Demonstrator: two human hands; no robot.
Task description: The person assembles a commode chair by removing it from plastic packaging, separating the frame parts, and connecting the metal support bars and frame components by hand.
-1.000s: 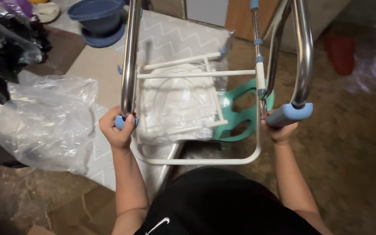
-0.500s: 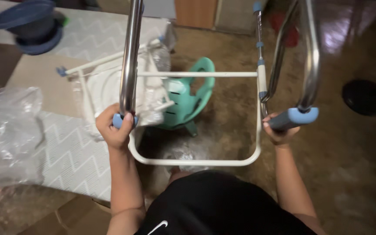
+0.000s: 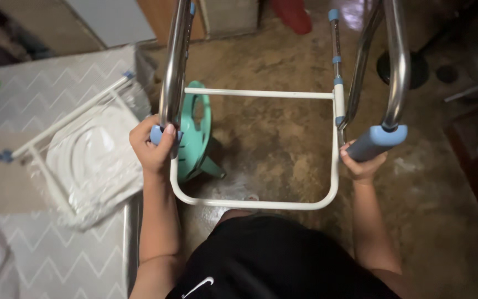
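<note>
Since the earlier frames the view has swung to the right: the plastic-wrapped white seat part (image 3: 92, 160) has slid from behind the frame out to nine o'clock, and the crumpled clear bag has all but left the picture at the lower left edge.

At the centre, held upright over the brown floor (image 3: 272, 138), stands the metal frame (image 3: 255, 149): two shiny chrome tubes rising out of the top of the picture, a white U-shaped rail curving low towards six o'clock, a straight white crossbar above it, and pale blue foam grips and caps on the tube ends. The left hand (image 3: 153, 147) is closed round the blue grip at the foot of the left chrome tube, fingers wrapped fully, nails facing up. The right hand (image 3: 360, 163) sits under the longer blue grip at three o'clock; its fingers look curled round the tube behind that grip, though the foam hides most of them.

Just beside the left hand, seen through the frame, a green plastic stool (image 3: 195, 138) stands on the floor. At nine o'clock the wrapped seat part, with white rods and small blue end caps, lies on a grey mat (image 3: 56, 254) with a white zigzag pattern. A red object (image 3: 291, 14) sits at twelve o'clock and a dark round base (image 3: 416, 69) at two o'clock.
</note>
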